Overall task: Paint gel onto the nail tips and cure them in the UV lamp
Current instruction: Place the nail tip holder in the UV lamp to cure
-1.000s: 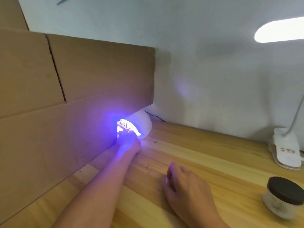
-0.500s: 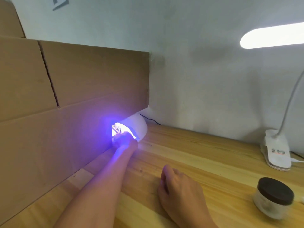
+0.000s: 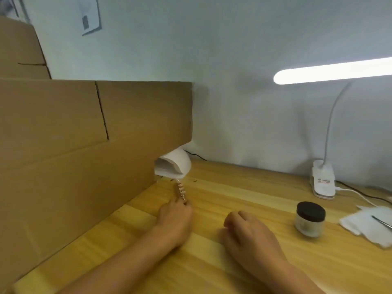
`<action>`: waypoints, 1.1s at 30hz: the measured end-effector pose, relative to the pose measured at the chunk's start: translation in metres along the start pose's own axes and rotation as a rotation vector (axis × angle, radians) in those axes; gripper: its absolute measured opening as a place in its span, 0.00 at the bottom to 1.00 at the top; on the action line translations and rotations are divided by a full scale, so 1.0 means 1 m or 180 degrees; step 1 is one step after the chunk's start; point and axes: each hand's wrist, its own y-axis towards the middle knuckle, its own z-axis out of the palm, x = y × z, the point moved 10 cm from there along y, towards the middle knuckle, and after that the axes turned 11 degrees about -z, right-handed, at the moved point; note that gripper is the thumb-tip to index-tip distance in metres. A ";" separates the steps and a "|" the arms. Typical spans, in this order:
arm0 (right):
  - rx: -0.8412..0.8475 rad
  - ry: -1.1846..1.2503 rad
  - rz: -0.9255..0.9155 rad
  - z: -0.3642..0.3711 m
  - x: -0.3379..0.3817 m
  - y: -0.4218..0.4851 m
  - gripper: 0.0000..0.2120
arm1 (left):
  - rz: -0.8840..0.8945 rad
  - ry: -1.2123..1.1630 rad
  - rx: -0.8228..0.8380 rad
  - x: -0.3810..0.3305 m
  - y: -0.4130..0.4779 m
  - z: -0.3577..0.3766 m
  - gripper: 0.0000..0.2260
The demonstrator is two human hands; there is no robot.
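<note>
A small white UV lamp (image 3: 176, 163) stands on the wooden table against the cardboard, and it is dark inside. A thin strip of nail tips (image 3: 181, 190) lies just outside its opening, pointing from the lamp toward me. My left hand (image 3: 176, 217) holds the near end of the strip between its fingertips. My right hand (image 3: 248, 230) rests on the table to the right, fingers loosely curled, holding nothing. A gel jar (image 3: 310, 218) with a black lid stands further right.
A large cardboard sheet (image 3: 84, 149) walls off the left side. A white clip lamp (image 3: 323, 181) with a lit bar stands at the back right. White tissues (image 3: 369, 224) with a thin metal tool (image 3: 381, 221) lie at the right edge.
My left hand has pulled the nail tip strip back out of the lamp toward me. The lamp's violet light has gone out. The view shifted left, bringing in the tissues.
</note>
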 end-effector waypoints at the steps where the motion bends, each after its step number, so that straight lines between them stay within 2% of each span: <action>1: 0.0010 -0.0060 0.0048 -0.013 -0.007 -0.018 0.08 | 0.0306 -0.0136 -0.0127 -0.018 -0.022 -0.008 0.23; 4: -0.0065 -0.0264 0.0386 -0.055 -0.036 -0.066 0.03 | 0.1322 -0.0442 -0.0507 -0.083 -0.096 -0.035 0.19; 6: -0.0090 -0.0396 0.0739 -0.083 -0.053 -0.105 0.02 | 0.2373 -0.0949 -0.0863 -0.131 -0.154 -0.057 0.14; 7: -0.0100 -0.0407 0.0910 -0.095 -0.061 -0.123 0.02 | 0.2779 -0.1258 -0.0976 -0.145 -0.179 -0.068 0.12; 8: -0.0106 -0.0420 0.1054 -0.105 -0.069 -0.142 0.04 | 0.2952 -0.1603 -0.1091 -0.149 -0.194 -0.082 0.10; 10: -0.0094 -0.0411 0.1316 -0.118 -0.084 -0.170 0.06 | 0.2586 -0.2168 -0.1219 -0.132 -0.174 -0.095 0.07; 12: -0.0110 -0.0395 0.1530 -0.126 -0.099 -0.191 0.08 | 0.1643 -0.2254 -0.1204 -0.100 -0.121 -0.084 0.09; 14: -0.0228 -0.0292 0.1673 -0.130 -0.112 -0.200 0.09 | 0.0781 -0.2198 -0.0559 -0.070 -0.061 -0.049 0.17; 16: -0.0268 -0.0078 0.1804 -0.129 -0.127 -0.199 0.08 | 0.0427 -0.2589 0.0354 -0.061 -0.024 -0.017 0.29; 17: -0.0191 0.0012 0.1853 -0.126 -0.133 -0.197 0.07 | 0.0437 -0.2840 0.0644 -0.065 -0.017 -0.008 0.32; 19: -0.0172 0.0158 0.1922 -0.126 -0.146 -0.192 0.06 | 0.0689 -0.3055 0.0772 -0.083 -0.015 -0.008 0.28; 22: -0.0710 0.0253 0.2016 -0.139 -0.162 -0.197 0.08 | 0.1242 -0.3102 0.0793 -0.124 -0.035 -0.020 0.17; 28: -0.1482 0.0158 0.1970 -0.157 -0.169 -0.210 0.09 | 0.2111 -0.3282 0.1371 -0.214 -0.099 -0.046 0.10; 31: -0.1773 0.0083 0.2067 -0.166 -0.178 -0.221 0.08 | 0.2013 -0.3645 0.1574 -0.211 -0.101 -0.052 0.05; 33: -0.1989 0.0047 0.2145 -0.173 -0.184 -0.229 0.07 | 0.1744 -0.3983 0.1365 -0.194 -0.092 -0.054 0.06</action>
